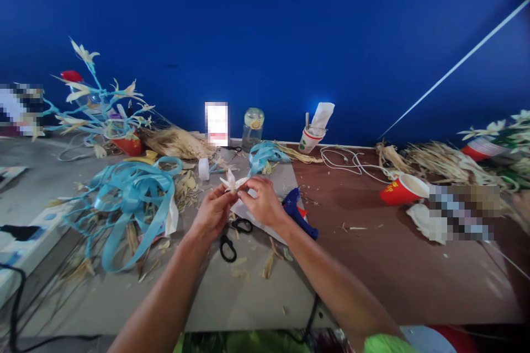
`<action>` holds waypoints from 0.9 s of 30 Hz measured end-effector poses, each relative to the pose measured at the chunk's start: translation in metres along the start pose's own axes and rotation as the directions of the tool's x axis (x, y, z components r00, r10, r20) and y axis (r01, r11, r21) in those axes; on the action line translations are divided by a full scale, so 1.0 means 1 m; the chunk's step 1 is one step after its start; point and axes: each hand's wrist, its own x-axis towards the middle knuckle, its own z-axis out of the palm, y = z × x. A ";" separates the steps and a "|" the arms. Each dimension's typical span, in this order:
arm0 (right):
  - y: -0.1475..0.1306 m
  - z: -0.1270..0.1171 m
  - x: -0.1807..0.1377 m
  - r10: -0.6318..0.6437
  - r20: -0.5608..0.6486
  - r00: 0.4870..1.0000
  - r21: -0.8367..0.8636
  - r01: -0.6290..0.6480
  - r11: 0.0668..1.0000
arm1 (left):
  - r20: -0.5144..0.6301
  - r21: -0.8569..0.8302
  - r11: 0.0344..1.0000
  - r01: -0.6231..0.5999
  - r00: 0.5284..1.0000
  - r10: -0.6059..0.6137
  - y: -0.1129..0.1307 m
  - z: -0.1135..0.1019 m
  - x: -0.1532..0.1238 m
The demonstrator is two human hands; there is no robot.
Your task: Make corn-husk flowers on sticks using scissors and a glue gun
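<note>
Fingertips of the left hand (213, 214) and right hand (265, 202) pinch a cream-white flower (232, 181) in the head view I watch, above the grey tabletop (248, 309). I see black-handled scissors (235, 226) below, a blue glue gun (295, 210) just beside the right wrist, and light-blue ribbon (129, 198) leftward.

No text surely legible. Red cup (399, 192), toward right edge of bench (372, 276): yellow lettering (small, tilted). White cup (309, 141), far edge: green marks, unreadable.
</note>
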 end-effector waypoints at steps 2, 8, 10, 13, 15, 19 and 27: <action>0.004 0.002 0.000 -0.035 0.005 0.999 -0.012 0.035 0.999 | -0.024 -0.051 0.999 0.015 1.000 -0.016 -0.001 0.000 0.000; 0.008 0.002 -0.003 -0.097 -0.012 0.995 0.113 0.098 0.989 | -0.003 -0.150 0.987 0.064 0.998 -0.065 -0.001 -0.002 -0.001; 0.008 0.001 -0.004 -0.047 0.001 0.999 0.190 0.045 0.981 | 0.018 -0.130 0.990 0.061 0.998 -0.059 -0.001 -0.001 -0.001; 0.006 0.003 -0.005 0.051 0.011 0.999 0.283 -0.052 0.958 | 0.003 -0.064 0.998 -0.016 1.000 0.016 -0.005 0.001 0.000; 0.006 0.006 -0.004 0.101 -0.015 0.995 0.295 -0.092 0.951 | -0.026 0.003 0.997 -0.078 0.997 0.078 -0.007 0.004 0.000; 0.007 0.007 -0.002 0.186 -0.097 0.978 0.280 -0.153 0.948 | -0.023 0.064 0.993 -0.102 0.994 0.104 -0.006 0.006 -0.004; 0.016 -0.003 0.004 0.107 -0.038 0.994 0.320 -0.089 0.943 | 0.016 -0.016 1.000 -0.021 1.000 0.021 0.002 -0.003 -0.002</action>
